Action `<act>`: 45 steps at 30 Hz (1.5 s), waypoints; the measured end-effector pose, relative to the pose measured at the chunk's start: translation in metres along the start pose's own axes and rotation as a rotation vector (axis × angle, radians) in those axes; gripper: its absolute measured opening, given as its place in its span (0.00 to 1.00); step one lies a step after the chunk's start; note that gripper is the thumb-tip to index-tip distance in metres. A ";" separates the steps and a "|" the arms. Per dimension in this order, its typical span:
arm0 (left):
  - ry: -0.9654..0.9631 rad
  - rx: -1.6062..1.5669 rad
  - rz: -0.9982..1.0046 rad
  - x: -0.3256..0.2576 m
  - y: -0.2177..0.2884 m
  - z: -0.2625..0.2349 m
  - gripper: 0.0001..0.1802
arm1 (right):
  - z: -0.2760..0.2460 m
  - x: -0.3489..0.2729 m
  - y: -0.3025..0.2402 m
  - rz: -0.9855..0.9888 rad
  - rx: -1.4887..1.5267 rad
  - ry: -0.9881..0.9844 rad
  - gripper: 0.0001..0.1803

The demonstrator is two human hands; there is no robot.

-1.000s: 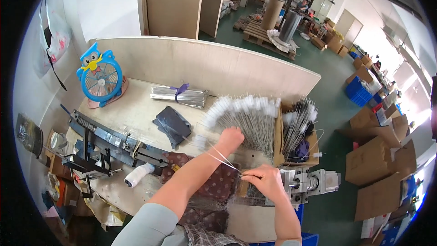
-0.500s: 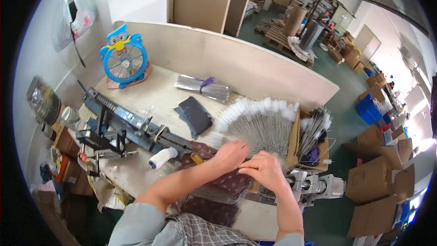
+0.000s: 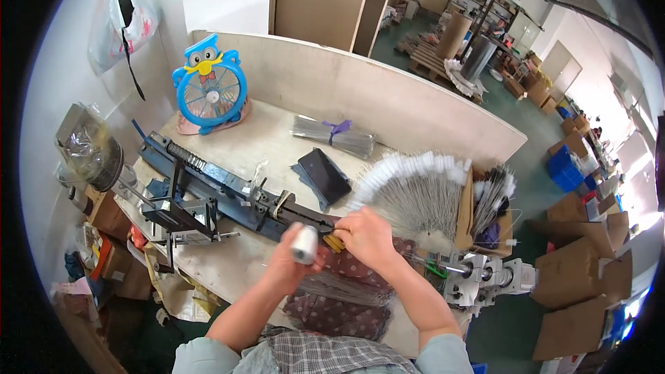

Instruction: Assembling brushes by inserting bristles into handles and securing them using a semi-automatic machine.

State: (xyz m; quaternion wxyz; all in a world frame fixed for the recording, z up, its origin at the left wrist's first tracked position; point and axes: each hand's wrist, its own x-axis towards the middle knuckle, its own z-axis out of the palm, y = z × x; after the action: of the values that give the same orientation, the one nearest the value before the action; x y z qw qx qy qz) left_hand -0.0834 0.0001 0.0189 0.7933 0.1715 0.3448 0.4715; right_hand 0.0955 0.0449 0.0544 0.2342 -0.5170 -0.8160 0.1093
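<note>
My left hand (image 3: 285, 263) is wrapped round a white spool (image 3: 305, 246), which stands tilted with one end toward me. Just right of it, my right hand (image 3: 365, 237) is closed in a pinch at the end of a long dark metal jig (image 3: 294, 212); what its fingers hold is too small to make out. Below the fingers shows a yellow piece (image 3: 334, 243). Thin metal wires (image 3: 346, 288) lie on a dotted brown cloth (image 3: 370, 320) before me. Farther right, many wires with white ends (image 3: 415, 180) are spread in a fan.
A dark phone (image 3: 324, 174) and a purple-tied wire bundle (image 3: 332, 136) lie farther back. A blue cartoon fan (image 3: 211, 93) stands by the back panel (image 3: 388, 79). At right are a cardboard box (image 3: 465, 215) of wires and a metal machine (image 3: 488, 279). A black frame (image 3: 183, 216) stands left.
My left hand has moved left and picked the white spool up off the table. My right hand has shifted left and up to the jig's end.
</note>
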 end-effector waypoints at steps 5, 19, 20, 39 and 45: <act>0.219 1.456 0.139 0.021 -0.008 -0.006 0.32 | -0.003 0.005 -0.005 0.053 -0.029 -0.051 0.04; 0.083 0.735 0.275 0.024 -0.049 0.001 0.09 | 0.016 -0.071 0.027 -0.132 0.198 0.073 0.10; 0.108 0.996 0.300 0.026 -0.047 -0.004 0.10 | 0.026 -0.062 0.029 -0.148 0.208 0.136 0.10; 0.560 -0.055 0.203 -0.042 0.036 -0.164 0.15 | 0.010 -0.070 0.012 -0.115 0.022 -0.142 0.09; 0.586 -0.140 0.273 -0.030 0.019 -0.158 0.08 | -0.027 -0.071 0.002 -0.136 0.072 -0.119 0.09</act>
State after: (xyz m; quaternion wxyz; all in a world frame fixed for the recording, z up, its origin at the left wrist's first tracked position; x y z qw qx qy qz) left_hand -0.2174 -0.0246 -0.0693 0.5998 0.0182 0.4990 0.6252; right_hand 0.1361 -0.0192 0.0576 0.2108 -0.4443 -0.8572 0.1530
